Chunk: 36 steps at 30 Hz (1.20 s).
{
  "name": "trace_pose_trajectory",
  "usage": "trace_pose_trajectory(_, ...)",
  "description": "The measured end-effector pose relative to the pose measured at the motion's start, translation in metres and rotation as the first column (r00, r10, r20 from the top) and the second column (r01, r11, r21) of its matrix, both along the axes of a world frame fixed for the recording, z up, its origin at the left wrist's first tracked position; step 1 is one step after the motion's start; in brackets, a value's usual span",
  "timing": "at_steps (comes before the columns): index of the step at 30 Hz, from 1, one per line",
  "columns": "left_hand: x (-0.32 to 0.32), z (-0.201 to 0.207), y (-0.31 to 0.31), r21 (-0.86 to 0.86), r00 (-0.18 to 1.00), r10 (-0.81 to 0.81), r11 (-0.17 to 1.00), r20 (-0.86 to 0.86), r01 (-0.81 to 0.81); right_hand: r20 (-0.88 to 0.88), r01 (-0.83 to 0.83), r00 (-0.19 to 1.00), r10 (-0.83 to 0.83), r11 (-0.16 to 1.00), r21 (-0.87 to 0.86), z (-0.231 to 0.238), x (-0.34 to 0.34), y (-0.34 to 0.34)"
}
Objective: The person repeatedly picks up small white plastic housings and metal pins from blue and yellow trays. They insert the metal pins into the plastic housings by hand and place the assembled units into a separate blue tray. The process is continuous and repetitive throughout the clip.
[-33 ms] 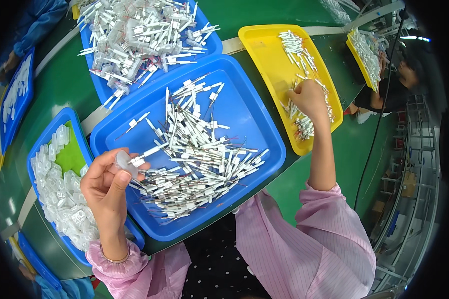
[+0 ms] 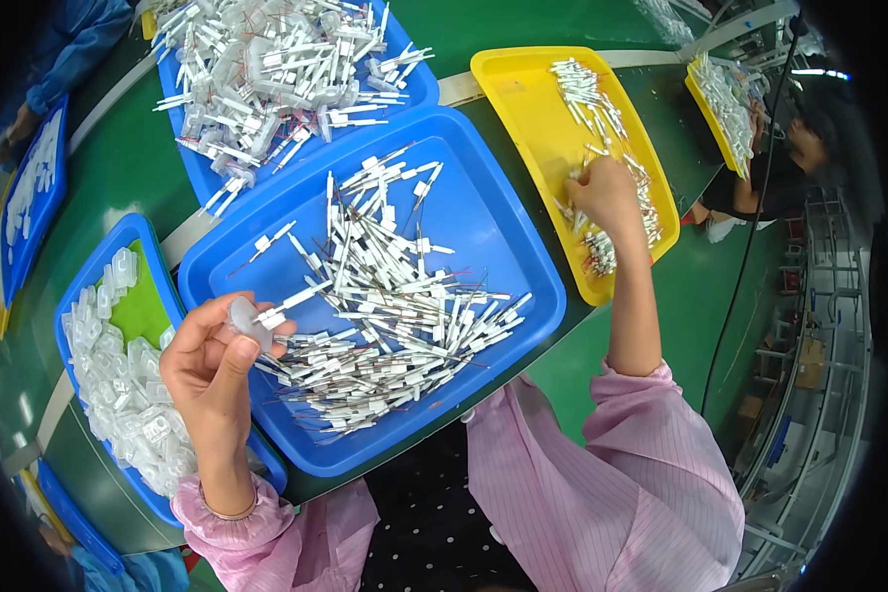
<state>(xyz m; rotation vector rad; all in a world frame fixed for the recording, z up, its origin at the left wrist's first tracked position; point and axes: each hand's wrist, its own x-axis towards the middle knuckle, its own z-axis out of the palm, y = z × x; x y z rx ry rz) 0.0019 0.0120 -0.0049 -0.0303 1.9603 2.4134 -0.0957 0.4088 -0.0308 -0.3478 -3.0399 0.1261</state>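
My left hand [image 2: 210, 380] pinches a translucent rounded plastic cap [image 2: 243, 318] between thumb and fingers. From the cap, a thin white wired connector piece [image 2: 304, 296] points up and right over the large blue tray [image 2: 434, 133]. That tray holds a heap of slim white connector pieces with dark and red leads [image 2: 395, 306]. Over at the right, my right hand [image 2: 610, 195] is inside the yellow tray [image 2: 523, 118], fingers pinched together at the small white parts [image 2: 602, 252] lying there. Whatever its fingertips hold is hidden.
A smaller blue tray [image 2: 67, 347] of translucent plastic caps stands at the left. Behind, another blue tray [image 2: 419, 84] is piled with caps and wired pieces. Co-workers' arms [image 2: 49, 74] and further trays line the green table [image 2: 118, 158]. A dark cable [image 2: 735, 286] hangs at the right.
My right hand has shifted very slightly to the left over the small parts. My left hand and the cap stay where they were.
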Motion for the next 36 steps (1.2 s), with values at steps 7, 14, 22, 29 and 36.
trace_pose_trajectory(7,-0.001,-0.002,-0.001,0.003,1.000,0.030,1.000,0.001,-0.030,-0.060,0.095,0.994,-0.088,0.987,0.130,0.004,0.000,-0.027)
trace_pose_trajectory(14,-0.003,-0.005,0.000,0.446,0.992,-0.105,0.893,0.074,0.061,-0.508,-0.577,0.813,0.285,0.516,-0.633,0.055,0.038,-0.122)
trace_pose_trajectory(22,0.000,-0.006,0.000,0.541,0.987,-0.160,0.833,0.033,0.117,-0.487,-0.599,0.717,0.499,0.085,-0.796,0.063,0.066,-0.189)
trace_pose_trajectory(29,0.001,-0.001,0.000,0.520,0.987,-0.160,0.845,0.030,0.121,-0.451,-0.602,0.724,0.522,0.158,-0.783,0.069,0.066,-0.190)
trace_pose_trajectory(36,0.000,0.001,0.000,0.300,0.991,-0.116,0.945,-0.072,0.133,-0.467,-0.651,0.715,0.520,0.254,-0.715,0.075,0.071,-0.192)
